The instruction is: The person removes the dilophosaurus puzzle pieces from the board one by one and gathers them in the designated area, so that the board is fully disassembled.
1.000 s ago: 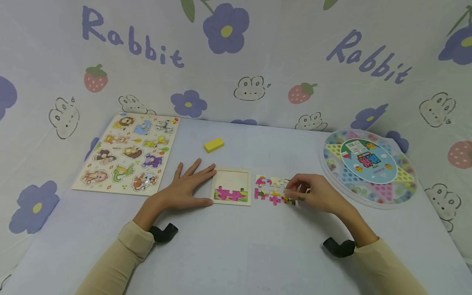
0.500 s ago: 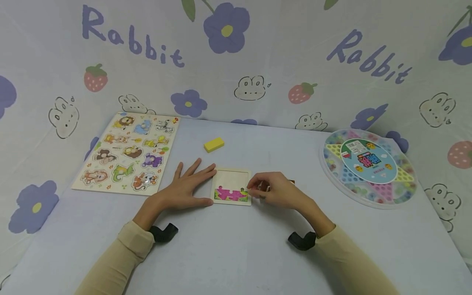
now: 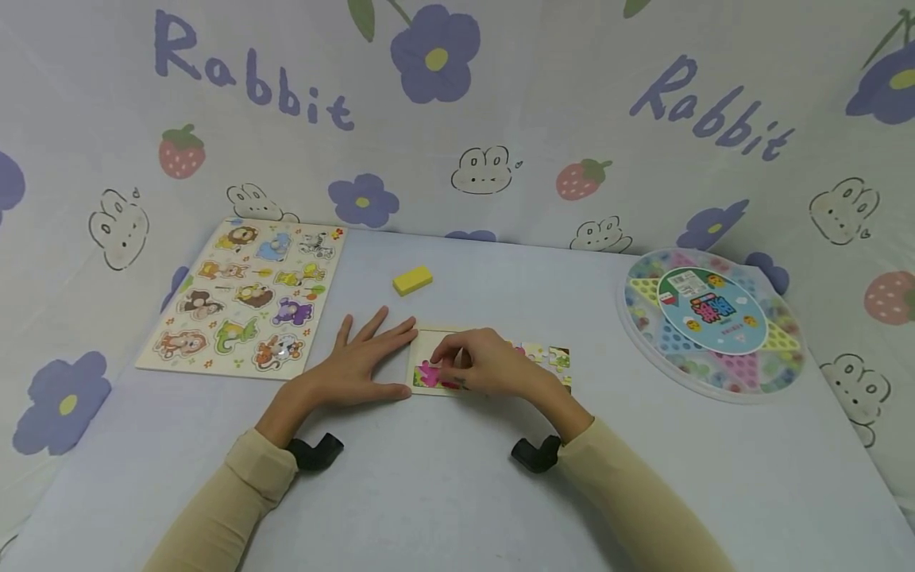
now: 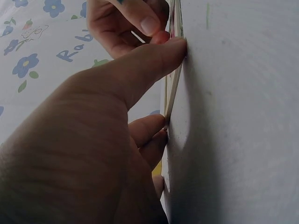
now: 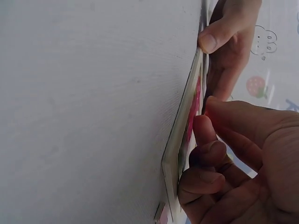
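A small square wooden puzzle tray (image 3: pixel 411 357) lies on the table, with pink and green jigsaw pieces (image 3: pixel 425 376) along its near side. My left hand (image 3: pixel 353 370) lies spread at the tray's left edge; its thumb and a fingertip touch the rim, as the left wrist view shows too. Over the tray is my right hand (image 3: pixel 489 365), thumb and index finger pinched together above the pink pieces. A jigsaw piece between those fingertips is mostly hidden. Partly behind the right hand, loose jigsaw pieces (image 3: pixel 560 359) lie in rows to the tray's right.
A yellow block (image 3: pixel 412 280) sits beyond the tray. To the left lies a wooden animal puzzle board (image 3: pixel 246 306). A round clear-lidded game box (image 3: pixel 715 326) stands at the right. Patterned cloth (image 3: pixel 543 95) hangs behind the table.
From the loose pieces, my right hand has travelled left to above the tray, its fingertips pinched. The left hand has stayed at the tray's edge.
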A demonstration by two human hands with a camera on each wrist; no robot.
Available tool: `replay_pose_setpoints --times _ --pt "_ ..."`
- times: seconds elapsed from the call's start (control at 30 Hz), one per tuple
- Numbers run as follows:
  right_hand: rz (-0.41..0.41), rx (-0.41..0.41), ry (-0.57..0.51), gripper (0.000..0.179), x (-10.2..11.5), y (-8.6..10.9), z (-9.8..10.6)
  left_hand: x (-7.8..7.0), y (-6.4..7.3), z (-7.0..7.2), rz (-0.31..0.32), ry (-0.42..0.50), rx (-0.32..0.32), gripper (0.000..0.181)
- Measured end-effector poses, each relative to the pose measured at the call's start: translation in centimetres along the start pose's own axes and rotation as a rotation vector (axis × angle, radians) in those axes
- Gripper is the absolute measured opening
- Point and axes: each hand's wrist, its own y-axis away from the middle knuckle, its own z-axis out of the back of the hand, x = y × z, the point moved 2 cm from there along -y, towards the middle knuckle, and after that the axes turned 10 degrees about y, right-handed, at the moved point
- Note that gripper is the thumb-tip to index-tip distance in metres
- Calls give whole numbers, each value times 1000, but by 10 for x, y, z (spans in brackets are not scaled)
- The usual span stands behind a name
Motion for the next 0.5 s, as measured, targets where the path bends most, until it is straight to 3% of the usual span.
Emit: replay_pose_setpoints --times 0.5 --pt "-19 107 2 27 0 -12 -1 2 0 0 -4 4 0 92"
